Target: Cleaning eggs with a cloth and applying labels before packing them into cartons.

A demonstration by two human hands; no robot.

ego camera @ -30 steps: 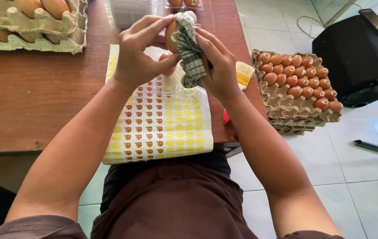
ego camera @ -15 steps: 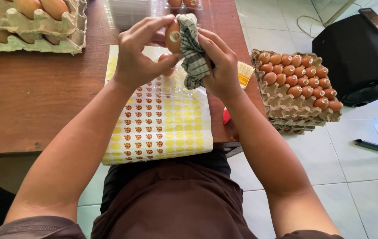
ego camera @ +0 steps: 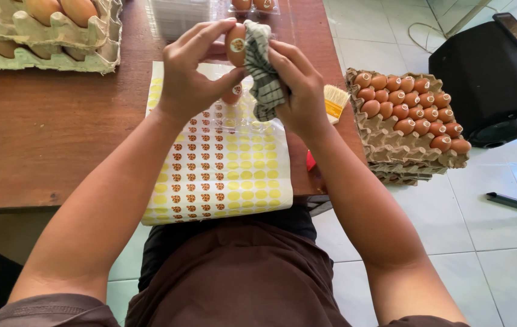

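Observation:
My left hand (ego camera: 193, 69) holds a brown egg (ego camera: 235, 43) by its ends, a small round sticker on its side facing me. My right hand (ego camera: 297, 85) presses a checked grey cloth (ego camera: 262, 69) against the egg's right side. Both hands hover above a sheet of round stickers (ego camera: 222, 163) lying on the wooden table (ego camera: 46, 133). Under the hands sits a clear plastic egg carton (ego camera: 234, 97) with another stickered egg in it, partly hidden.
Grey pulp trays with brown eggs (ego camera: 46, 30) stand at the table's far left. A stack of trays full of brown eggs (ego camera: 409, 121) sits to the right, off the table. A small brush (ego camera: 335, 100) lies at the table's right edge. A black speaker (ego camera: 491, 72) stands on the tiled floor.
The cloth has shifted slightly over the egg's right side as my right hand rubs it. The egg's sticker has turned more toward me.

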